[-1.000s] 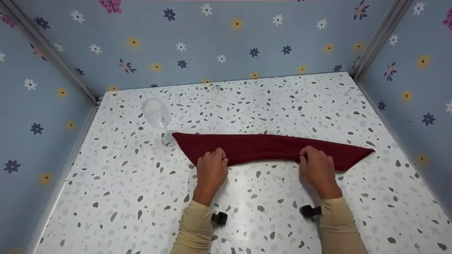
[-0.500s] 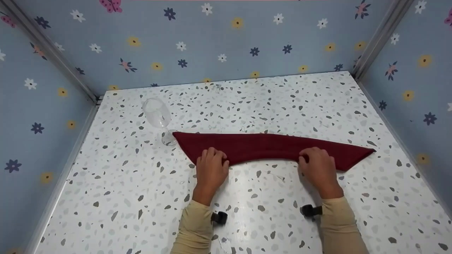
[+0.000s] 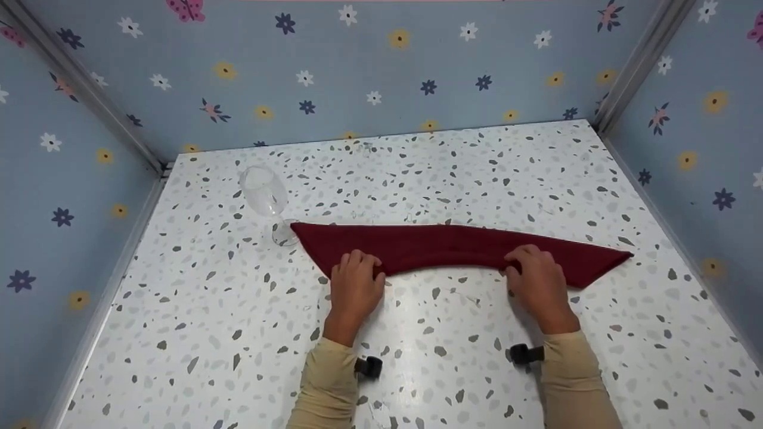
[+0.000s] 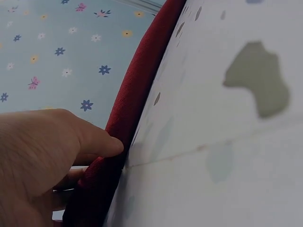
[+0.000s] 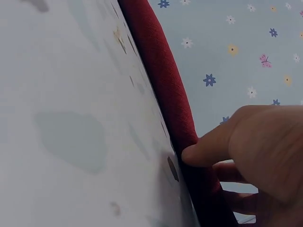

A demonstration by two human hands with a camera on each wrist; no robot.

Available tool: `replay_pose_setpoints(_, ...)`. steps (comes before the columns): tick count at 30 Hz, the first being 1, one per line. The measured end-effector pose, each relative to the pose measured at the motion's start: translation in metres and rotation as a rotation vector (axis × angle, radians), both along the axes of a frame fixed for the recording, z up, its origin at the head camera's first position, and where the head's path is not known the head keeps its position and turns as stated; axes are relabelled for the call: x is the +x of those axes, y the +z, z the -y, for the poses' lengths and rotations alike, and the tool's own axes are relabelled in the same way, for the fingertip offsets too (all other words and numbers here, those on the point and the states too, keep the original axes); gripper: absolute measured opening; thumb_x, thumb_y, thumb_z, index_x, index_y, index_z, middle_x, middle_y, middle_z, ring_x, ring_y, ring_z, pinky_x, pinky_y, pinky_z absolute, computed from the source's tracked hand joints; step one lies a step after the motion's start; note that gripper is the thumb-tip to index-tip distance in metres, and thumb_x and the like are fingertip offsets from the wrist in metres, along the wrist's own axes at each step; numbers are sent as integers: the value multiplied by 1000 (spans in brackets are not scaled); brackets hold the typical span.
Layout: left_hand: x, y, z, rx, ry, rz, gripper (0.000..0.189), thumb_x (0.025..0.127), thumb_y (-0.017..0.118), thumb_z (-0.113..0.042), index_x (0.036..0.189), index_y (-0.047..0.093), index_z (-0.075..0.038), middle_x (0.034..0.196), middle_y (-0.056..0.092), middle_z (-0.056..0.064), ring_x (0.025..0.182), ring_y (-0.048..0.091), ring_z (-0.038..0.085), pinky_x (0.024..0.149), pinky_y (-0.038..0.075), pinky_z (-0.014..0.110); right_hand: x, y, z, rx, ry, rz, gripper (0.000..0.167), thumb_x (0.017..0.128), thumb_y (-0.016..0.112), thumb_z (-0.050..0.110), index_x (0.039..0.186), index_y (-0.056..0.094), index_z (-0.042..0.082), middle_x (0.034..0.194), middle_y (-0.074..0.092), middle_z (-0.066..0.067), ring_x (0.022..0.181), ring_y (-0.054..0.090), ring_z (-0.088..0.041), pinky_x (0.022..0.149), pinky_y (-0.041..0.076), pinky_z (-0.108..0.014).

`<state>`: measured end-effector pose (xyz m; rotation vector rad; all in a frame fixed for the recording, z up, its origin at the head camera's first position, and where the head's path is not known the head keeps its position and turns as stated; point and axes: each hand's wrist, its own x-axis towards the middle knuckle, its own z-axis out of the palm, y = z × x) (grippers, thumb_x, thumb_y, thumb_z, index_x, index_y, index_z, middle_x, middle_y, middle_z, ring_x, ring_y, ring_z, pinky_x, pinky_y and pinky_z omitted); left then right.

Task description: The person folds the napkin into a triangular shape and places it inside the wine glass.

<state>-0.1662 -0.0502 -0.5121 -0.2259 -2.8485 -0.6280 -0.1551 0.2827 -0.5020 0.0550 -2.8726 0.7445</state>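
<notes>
A dark red cloth napkin (image 3: 435, 247) lies across the table as a long folded band with slanted ends. My left hand (image 3: 356, 289) pinches its near edge left of the middle. In the left wrist view, the thumb (image 4: 111, 145) presses on the rounded red edge, with the other fingers partly hidden behind it. Toward the right end, my right hand (image 3: 539, 289) holds the same near edge. Its thumb (image 5: 196, 155) sits against the thick edge in the right wrist view, fingers curled over the cloth. Between the hands the edge bows slightly away from me.
A clear stemmed glass (image 3: 263, 192) is at the left behind the napkin, its foot (image 3: 284, 233) right at the napkin's left corner. The speckled white table (image 3: 417, 173) is bounded by flowered blue panels (image 3: 381, 65) at the back and sides.
The napkin's near edge has shifted very slightly away from me between the hands. Both hands keep their places on it, with the fingers moving a little. The glass has not moved.
</notes>
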Motion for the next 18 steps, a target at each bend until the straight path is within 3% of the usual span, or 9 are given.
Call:
replay_pose_setpoints(8,1,3,-1,12,19,-15,9,93,70,-20,95,73,-12,101,65,5,101,57,29,85,46,49,0,0,2,7,0,-5,19,96,61,8,111,71,1,116,64,-18,106,54,-40,89,42,-61)
replay_pose_setpoints(18,-1,3,1,-34,16,-41,12,96,65,-18,101,74,-13,97,69,4,97,60,29,89,45,50,1,1,1,2,-24,7,19,99,58,10,115,69,4,110,68,-16,104,58,-40,86,41,-61)
